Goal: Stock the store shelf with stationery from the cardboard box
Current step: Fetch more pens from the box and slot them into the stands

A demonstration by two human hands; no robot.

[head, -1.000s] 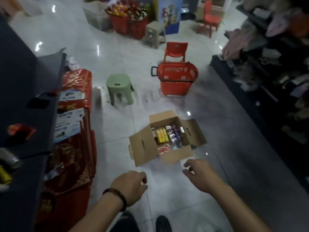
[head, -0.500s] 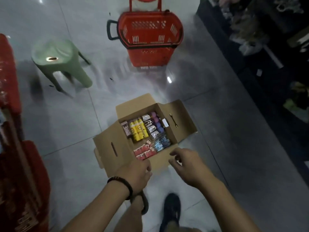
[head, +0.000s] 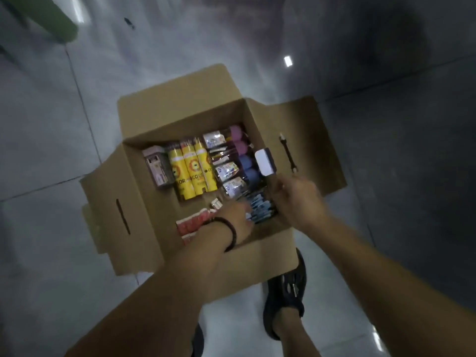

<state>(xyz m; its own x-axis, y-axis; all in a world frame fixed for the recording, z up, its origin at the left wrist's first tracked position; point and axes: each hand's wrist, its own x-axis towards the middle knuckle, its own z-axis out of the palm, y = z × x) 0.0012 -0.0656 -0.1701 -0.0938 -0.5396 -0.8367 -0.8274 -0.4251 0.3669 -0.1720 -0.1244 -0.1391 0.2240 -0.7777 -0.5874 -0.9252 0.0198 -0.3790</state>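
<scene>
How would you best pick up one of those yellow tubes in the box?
Likely from straight above, by its near end: the yellow tubes lie packed side by side between a grey pack and clear packets, leaving no finger room along their sides.

Dim, cool light puts small white glare spots on the glossy floor (head: 38,140), heavy shadow darkens the upper right corner, and motion blur streaks the far floor and softens print inside the cardboard box (head: 144,202).

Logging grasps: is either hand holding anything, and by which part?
Cannot be told: left hand and right hand are at blue packets in the brown cardboard box; blur hides any grip.
</scene>
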